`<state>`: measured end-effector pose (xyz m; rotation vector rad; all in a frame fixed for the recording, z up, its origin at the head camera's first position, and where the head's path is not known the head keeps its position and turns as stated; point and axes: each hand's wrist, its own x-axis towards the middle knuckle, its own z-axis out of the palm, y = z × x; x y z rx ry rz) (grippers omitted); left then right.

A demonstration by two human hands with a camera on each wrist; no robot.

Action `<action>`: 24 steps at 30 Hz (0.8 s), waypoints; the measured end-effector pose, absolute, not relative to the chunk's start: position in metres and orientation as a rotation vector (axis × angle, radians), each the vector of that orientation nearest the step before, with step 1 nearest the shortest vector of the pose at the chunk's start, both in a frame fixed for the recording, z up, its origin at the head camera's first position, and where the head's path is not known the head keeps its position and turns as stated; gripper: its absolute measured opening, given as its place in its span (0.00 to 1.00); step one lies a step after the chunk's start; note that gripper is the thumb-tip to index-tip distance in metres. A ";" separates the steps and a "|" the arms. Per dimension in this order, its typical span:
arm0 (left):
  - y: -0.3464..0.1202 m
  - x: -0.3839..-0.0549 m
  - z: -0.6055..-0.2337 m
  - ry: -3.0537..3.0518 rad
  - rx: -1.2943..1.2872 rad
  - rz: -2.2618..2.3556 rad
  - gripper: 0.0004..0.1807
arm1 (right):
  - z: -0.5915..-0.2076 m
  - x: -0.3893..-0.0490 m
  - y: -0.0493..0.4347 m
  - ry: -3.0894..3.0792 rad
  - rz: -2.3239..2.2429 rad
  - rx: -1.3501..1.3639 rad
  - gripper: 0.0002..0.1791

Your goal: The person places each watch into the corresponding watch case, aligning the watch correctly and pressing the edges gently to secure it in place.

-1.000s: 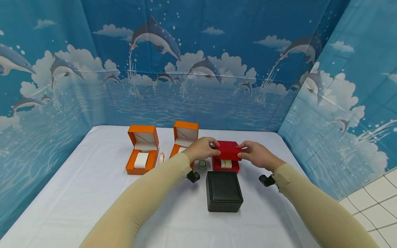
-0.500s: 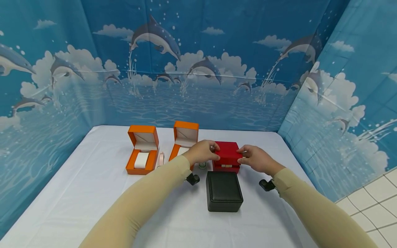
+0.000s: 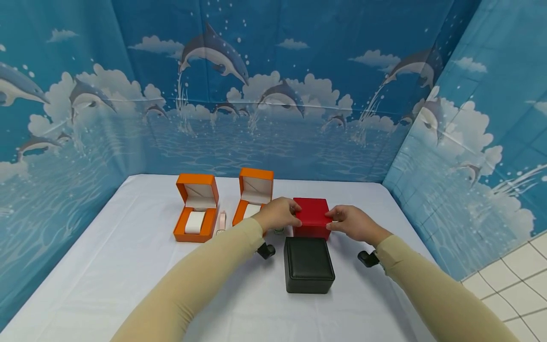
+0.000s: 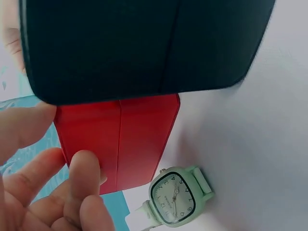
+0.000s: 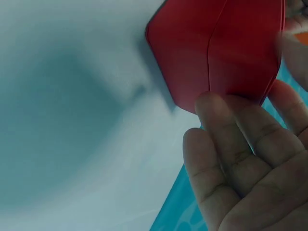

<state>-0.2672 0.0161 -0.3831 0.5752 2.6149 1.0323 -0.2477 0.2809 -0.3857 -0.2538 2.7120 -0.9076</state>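
Note:
A red watch box (image 3: 313, 213) with its lid down sits at the right of the back row. My left hand (image 3: 278, 213) holds its left side, thumb toward the front corner and fingers toward the back. On the opposite side my right hand (image 3: 354, 222) grips the box between thumb and index finger, with the other fingers along the side wall in the right wrist view. A mint-green watch (image 4: 174, 197) with a squarish dial lies beside the box, below the left hand. Whatever is inside the red box is hidden by its lid.
A closed black watch box (image 3: 308, 263) stands right in front of the red one. Two orange watch boxes, one at far left (image 3: 188, 237) and one near the left hand (image 3: 257, 172), stand with lids raised over white cushions. Between them lies a pale pink watch (image 3: 222, 219).
The red lid has come down from half raised, covering the light watch seen inside earlier. Both hands have lowered slightly along with it.

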 end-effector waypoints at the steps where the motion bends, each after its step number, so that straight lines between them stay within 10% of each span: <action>1: 0.016 -0.267 -0.383 2.612 0.573 1.037 0.27 | -0.385 -0.248 0.281 2.711 -0.906 -0.256 0.30; 24: 0.022 -0.265 -0.380 2.625 0.510 0.974 0.24 | -0.381 -0.256 0.280 2.654 -0.847 -0.206 0.39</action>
